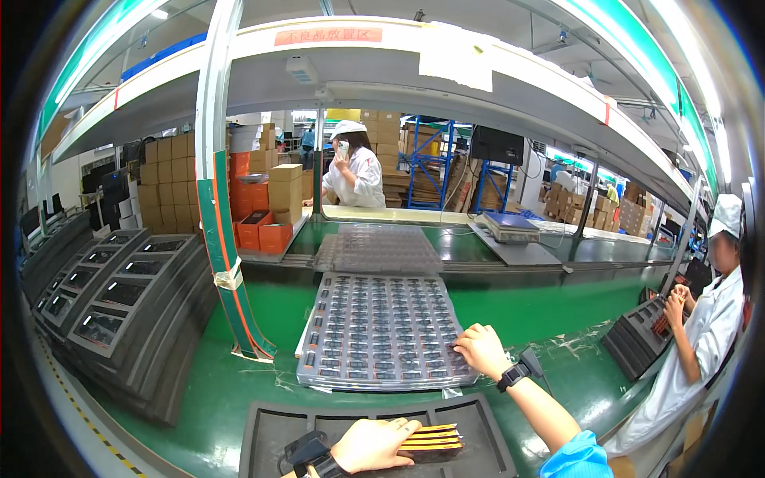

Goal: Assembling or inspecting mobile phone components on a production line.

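Note:
My left hand [373, 444] grips the left end of a small stack of black flat pieces with yellow and orange edges [437, 440]. The stack lies in a black foam tray [259, 434] with several compartments, close in front of me. Farther off, a clear plastic tray [303, 368] holds rows of small dark cylindrical parts [384, 327]. At this tray's right side is my right hand [481, 350], its fingers pinched together over the last column. Something dark and tiny shows at the fingertips, too small to name. Both wrists carry black strapped devices.
Stacked black foam trays [127, 303] stand at the left beside a green post [227, 263]. More clear trays [378, 248] lie behind the filled one. A scale [510, 227] sits at the back right. A co-worker [709, 319] handles parts at the right; another person [356, 171] stands opposite.

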`<state>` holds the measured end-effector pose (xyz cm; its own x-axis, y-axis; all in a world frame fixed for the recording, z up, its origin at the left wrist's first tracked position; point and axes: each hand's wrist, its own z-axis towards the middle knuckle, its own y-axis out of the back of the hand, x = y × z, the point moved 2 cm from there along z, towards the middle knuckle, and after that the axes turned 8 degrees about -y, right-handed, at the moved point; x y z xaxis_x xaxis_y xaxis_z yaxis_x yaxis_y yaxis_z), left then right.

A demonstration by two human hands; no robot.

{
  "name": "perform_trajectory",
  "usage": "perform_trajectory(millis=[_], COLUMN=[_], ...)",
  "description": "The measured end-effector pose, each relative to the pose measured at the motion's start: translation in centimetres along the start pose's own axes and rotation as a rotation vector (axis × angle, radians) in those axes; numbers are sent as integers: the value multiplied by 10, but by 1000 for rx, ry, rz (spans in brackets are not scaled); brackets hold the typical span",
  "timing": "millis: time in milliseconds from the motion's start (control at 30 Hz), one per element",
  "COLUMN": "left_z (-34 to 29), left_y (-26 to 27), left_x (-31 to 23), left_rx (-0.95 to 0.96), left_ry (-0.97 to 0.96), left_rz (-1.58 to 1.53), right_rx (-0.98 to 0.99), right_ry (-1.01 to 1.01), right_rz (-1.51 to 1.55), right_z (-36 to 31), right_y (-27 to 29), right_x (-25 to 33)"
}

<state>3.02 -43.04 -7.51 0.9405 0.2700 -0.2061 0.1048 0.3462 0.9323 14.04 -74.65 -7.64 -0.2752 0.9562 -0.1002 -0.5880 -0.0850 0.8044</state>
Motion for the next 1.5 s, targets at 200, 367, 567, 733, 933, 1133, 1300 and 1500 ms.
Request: perform_trajectory(millis=[200, 367, 567, 733, 933, 1133, 1300, 1500], left_z=[2, 1, 4, 4, 4, 4, 7, 5], left_y=[14, 15, 14, 8, 2, 1, 11, 5], left_x=[-11, -12, -5, -10, -6, -1, -7, -2], left_rx=[-43, -47, 74, -58, -402, -707, -748, -711], left_ry=[31, 37, 12, 103, 346, 327, 234, 236], left_rz=[-25, -14, -22, -59, -259, -215, -294, -256], right_rx=[-146, -27, 75, 46, -41, 227, 128, 67], right_ry=[-181, -77, -2, 7, -347, -287, -225, -95], right_rz=[64, 24, 16, 6, 820, 1256, 1152, 932], right_z=[13, 17, 23, 22, 11, -30, -45, -45], right_y=[-9, -23, -22, -19, 34, 89, 73, 83], right_x=[-12, -18, -20, -14, 69, 156, 159, 155])
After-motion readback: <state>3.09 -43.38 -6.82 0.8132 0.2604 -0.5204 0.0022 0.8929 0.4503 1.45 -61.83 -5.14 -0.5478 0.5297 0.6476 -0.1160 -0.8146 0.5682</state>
